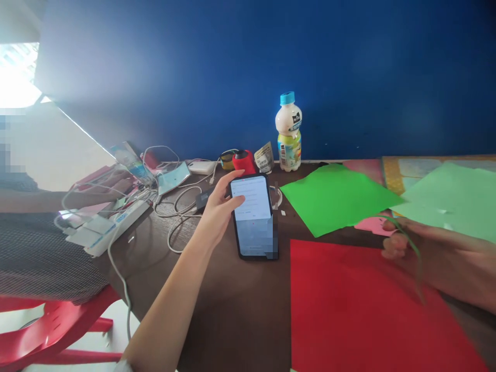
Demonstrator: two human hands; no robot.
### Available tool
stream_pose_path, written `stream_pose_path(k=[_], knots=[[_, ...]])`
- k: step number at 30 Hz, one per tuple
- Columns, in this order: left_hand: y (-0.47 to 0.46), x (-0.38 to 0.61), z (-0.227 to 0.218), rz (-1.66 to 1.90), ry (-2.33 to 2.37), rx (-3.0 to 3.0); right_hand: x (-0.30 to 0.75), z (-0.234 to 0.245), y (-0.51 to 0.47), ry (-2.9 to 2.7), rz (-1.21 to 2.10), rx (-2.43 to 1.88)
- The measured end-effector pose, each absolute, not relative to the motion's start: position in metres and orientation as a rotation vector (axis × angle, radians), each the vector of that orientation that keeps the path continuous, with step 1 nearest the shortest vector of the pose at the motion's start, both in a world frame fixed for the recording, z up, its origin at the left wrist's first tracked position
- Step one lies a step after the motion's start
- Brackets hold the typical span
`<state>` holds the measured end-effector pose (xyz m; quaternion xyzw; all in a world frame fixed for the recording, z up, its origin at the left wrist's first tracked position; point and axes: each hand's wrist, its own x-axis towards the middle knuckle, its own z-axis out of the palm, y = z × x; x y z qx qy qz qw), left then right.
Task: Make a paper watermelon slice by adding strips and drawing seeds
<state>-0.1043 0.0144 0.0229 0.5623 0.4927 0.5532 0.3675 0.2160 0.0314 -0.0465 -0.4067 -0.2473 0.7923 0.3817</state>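
Observation:
My left hand grips the top left corner of a black smartphone, its thumb over the lit screen and a finger along the upper edge. The phone leans upright or nearly so at mid-table; I cannot tell what its lower edge rests on. On the right, my right hand is closed on a thin green strip, which curls down over the wrist. Beneath that hand lies a red sheet of paper. Bright green paper lies behind it, with pale green paper farther right and a pink piece beside the fingers.
A drink bottle stands against the blue wall. Behind the phone sits a red object. Tangled cables and a white power strip occupy the table's left side. Another person's arm and a red chair are at far left.

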Motion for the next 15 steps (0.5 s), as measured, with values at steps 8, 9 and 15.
stream_pose_path(k=[8,9,15], knots=[[0.0156,-0.1084,0.0221,1.426,1.325,1.515,0.2130,-0.0429,0.0307,-0.636,1.998,-1.014],[0.0156,-0.1081,0.0219,1.436,1.333,1.523,0.2133,-0.0434,0.0307,-0.643,1.997,-1.007],[0.0157,-0.1058,0.0216,1.494,1.374,1.582,0.2115,-0.0428,0.0299,-0.601,2.003,-0.992]])
